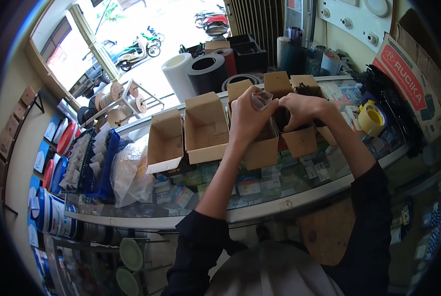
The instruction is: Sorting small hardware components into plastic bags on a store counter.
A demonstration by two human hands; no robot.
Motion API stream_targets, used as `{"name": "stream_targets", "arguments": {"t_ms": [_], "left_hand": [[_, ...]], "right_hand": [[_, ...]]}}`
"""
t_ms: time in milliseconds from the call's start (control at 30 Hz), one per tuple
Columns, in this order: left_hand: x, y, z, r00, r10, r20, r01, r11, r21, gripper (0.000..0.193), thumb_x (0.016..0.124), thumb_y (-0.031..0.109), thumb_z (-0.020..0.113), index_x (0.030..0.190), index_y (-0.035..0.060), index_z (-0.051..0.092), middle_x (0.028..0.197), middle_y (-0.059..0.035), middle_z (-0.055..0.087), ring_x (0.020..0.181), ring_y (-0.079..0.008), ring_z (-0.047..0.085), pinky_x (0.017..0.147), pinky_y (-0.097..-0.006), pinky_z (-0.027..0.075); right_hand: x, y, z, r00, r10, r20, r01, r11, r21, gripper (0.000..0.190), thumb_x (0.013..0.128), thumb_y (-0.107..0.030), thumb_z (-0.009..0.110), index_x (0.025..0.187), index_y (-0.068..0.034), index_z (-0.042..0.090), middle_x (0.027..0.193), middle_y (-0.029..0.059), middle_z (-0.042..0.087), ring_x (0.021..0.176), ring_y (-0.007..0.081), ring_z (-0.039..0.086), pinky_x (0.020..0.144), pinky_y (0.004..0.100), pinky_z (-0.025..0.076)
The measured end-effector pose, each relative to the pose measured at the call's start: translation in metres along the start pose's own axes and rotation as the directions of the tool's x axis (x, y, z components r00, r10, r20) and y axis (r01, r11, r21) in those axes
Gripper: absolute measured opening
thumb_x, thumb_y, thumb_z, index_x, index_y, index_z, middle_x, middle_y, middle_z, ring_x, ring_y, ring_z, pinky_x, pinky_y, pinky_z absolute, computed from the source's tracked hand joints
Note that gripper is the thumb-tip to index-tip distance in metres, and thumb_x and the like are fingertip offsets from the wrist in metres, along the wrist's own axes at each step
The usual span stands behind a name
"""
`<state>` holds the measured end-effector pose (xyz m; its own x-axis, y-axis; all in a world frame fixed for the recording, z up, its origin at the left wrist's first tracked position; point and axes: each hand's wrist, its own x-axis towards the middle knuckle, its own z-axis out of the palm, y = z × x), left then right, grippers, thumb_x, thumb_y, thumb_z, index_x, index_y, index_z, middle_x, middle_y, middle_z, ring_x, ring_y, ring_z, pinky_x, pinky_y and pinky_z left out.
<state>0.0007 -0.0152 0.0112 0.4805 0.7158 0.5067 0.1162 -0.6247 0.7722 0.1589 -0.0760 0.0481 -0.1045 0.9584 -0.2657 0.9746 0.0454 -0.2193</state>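
My left hand holds a small clear plastic bag, its opening turned upward, above an open cardboard box. To its right, my right hand reaches down into another open cardboard box, fingertips below the rim. Whatever those fingers touch is hidden inside. At the row's left end stand two more open cardboard boxes, a narrow one and a wider one, their bare inner walls showing. One further box at the right holds dark pieces and is partly covered by my right arm.
The boxes stand on a glass display counter with small packets under the glass. A blue basket and a crumpled plastic bag lie left. Rolls of sheet material stand behind. Yellow tape and a large carton are right.
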Motion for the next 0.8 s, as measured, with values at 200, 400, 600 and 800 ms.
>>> {"name": "stream_targets", "arguments": {"t_ms": [200,400,600,800], "left_hand": [[0.000,0.000,0.000,1.000,0.024,0.007,-0.024,1.000,-0.019,0.038,0.069,0.028,0.075,0.090,-0.0015,0.062,0.078,-0.0138,0.067,0.070,-0.0183,0.065,0.066,-0.0293,0.050],[0.000,-0.002,0.000,1.000,0.028,0.006,-0.028,0.999,-0.017,0.040,0.068,0.032,0.076,0.087,-0.0005,0.063,0.079,-0.0121,0.067,0.071,-0.0165,0.064,0.068,-0.0291,0.050],[-0.001,0.001,-0.001,1.000,0.017,-0.007,-0.017,1.000,0.013,0.044,0.065,0.034,0.079,0.089,-0.0003,0.064,0.079,-0.0122,0.067,0.070,-0.0157,0.064,0.067,-0.0282,0.049],[-0.001,0.000,-0.001,0.996,0.009,0.091,-0.012,0.999,0.033,0.046,0.064,0.035,0.080,0.089,0.0001,0.064,0.079,-0.0109,0.067,0.069,-0.0144,0.063,0.065,-0.0277,0.049]], "right_hand": [[-0.003,-0.006,0.007,0.989,-0.053,-0.140,0.060,0.997,0.047,0.046,0.059,-0.021,0.076,0.100,-0.003,0.065,0.091,0.0127,0.066,0.085,0.0247,0.063,0.080,0.0309,0.051],[-0.004,0.017,0.008,0.950,-0.040,-0.309,0.128,0.955,0.269,0.026,0.058,-0.014,0.074,0.079,0.000,0.065,0.075,0.0107,0.065,0.070,0.0181,0.063,0.068,0.0287,0.051],[-0.013,0.034,0.002,0.868,0.066,-0.493,0.222,0.835,0.503,0.020,0.063,-0.013,0.072,0.077,-0.002,0.065,0.074,0.0077,0.065,0.070,0.0143,0.062,0.068,0.0275,0.048],[-0.022,0.020,-0.008,0.825,0.138,-0.548,0.349,0.639,0.685,0.014,0.071,-0.009,0.072,0.080,-0.001,0.064,0.074,0.0065,0.065,0.072,0.0109,0.061,0.069,0.0226,0.048]]}}
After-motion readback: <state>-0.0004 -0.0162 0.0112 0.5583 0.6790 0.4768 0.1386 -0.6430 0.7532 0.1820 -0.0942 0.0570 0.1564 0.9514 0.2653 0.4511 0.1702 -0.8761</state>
